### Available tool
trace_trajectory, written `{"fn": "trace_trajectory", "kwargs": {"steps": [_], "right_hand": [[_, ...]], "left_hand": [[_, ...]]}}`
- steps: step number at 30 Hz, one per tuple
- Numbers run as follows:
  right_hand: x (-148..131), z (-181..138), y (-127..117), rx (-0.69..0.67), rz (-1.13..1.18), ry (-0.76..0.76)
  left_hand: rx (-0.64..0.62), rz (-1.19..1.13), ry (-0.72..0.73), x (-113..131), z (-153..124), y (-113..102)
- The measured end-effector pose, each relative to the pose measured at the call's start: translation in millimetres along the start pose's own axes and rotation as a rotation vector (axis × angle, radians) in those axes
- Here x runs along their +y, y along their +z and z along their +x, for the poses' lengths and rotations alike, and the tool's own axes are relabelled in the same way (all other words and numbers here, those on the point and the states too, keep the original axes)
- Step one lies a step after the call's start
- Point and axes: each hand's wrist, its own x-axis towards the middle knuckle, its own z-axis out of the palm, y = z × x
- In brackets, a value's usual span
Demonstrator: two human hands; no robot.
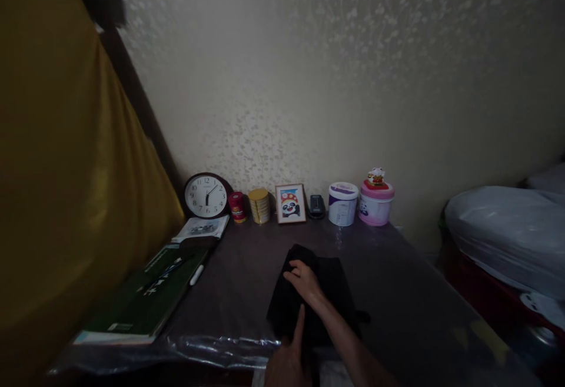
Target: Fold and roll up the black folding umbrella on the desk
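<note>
A black fabric article [339, 287], perhaps a bag or a folded garment, lies on the near part of the table; its exact kind cannot be made out in the dim light. A small dark tab sticks out at its lower right. My right hand [305, 284] reaches in from the lower right and rests on the article's upper left part, fingers slightly bent and apart. Nearer the table edge is my left hand [288, 360], its index finger stretched out over the fabric. The left hand's other fingers are partly hidden.
Along the wall stand a clock [205, 195], a red can [237, 207], a gold tin [259, 206], a framed panda picture [290, 204], a dark device [316, 205] and two tubs [343, 205]. Green book [132, 298] and white marker [196, 275] lie left, beside a yellow curtain [88, 169].
</note>
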Motion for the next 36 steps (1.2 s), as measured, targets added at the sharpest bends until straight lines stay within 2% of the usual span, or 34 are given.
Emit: {"fn": "trace_trajectory", "kwargs": {"steps": [5, 8, 12, 16, 22, 29, 32, 36], "right_hand": [[-3, -28, -13, -0.119, 0.008, -0.279], [1, -53, -22, -0.088, -0.166, -0.432], [12, -67, -28, -0.099, -0.334, -0.535], [21, -51, -29, -0.1, -0.448, -0.552], [26, -1, -28, -0.101, -0.584, -0.556], [37, 50, -28, -0.034, -0.764, -0.508], [34, 51, -26, 0.051, -0.81, -0.504], [25, 28, -17, 0.077, -0.799, -0.519]], "left_hand": [[0.023, -0.039, -0.06, -2, 5, 9], [0.002, -0.063, -0.047, -4, 6, 10], [0.007, -0.078, -0.033, -4, 7, 10], [-0.005, -0.087, -0.108, -3, 9, 12], [-0.017, -0.087, -0.18, 1, 11, 10], [-0.029, -0.064, -0.194, 4, 9, 5], [-0.03, -0.077, -0.201, 6, 8, 3], [-0.032, -0.093, -0.228, 6, 10, 5]]}}
